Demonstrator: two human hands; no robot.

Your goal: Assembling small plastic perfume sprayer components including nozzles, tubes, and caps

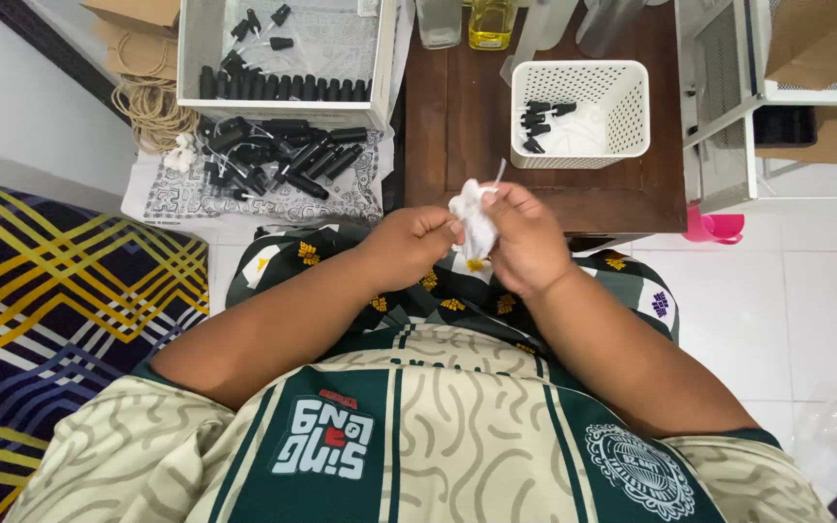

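A white tiled floor (806,300) spreads beyond and to the right of both hands, with a dark rug (41,291) of yellow and white zigzag lines well off to the left of the left hand. Just beyond the hands stands a low dark wooden worktop (457,126), and on it, ahead of the right hand, a white perforated basket (632,97) holding a few black spray pump caps (540,121). Ahead and left of the left hand, a white bin (380,68) and a patterned cloth (341,194) carry many more black pump caps (273,150). The left hand (409,242) and right hand (525,237) meet over the lap, both curled shut on a crumpled white tissue (475,218); a thin white tube (500,172) sticks up from it between the fingertips.
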